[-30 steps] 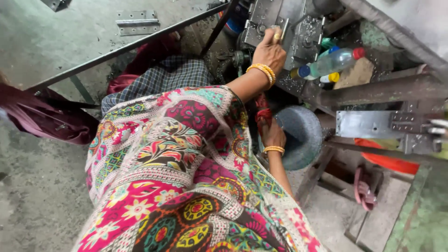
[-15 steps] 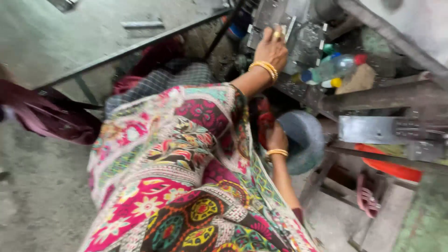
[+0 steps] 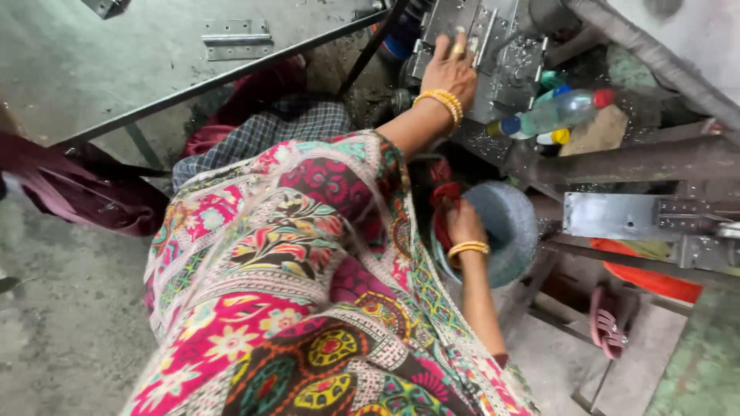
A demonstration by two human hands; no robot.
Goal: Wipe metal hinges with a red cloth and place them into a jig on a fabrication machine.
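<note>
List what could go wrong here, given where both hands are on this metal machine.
1. The left hand lies flat on the metal plate amid shavings; sharp edges or swarf may cut it.
2. The right hand presses a red cloth by the grey bowl; loose fabric could snag.
3. The plastic bottle lying on the frame might roll off.

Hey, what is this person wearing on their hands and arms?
Both forearms are bare. The left hand has gold bangles at the wrist and a ring on one finger. The right hand has a gold bangle too. No gloves. A floral cloth drapes above.
</note>
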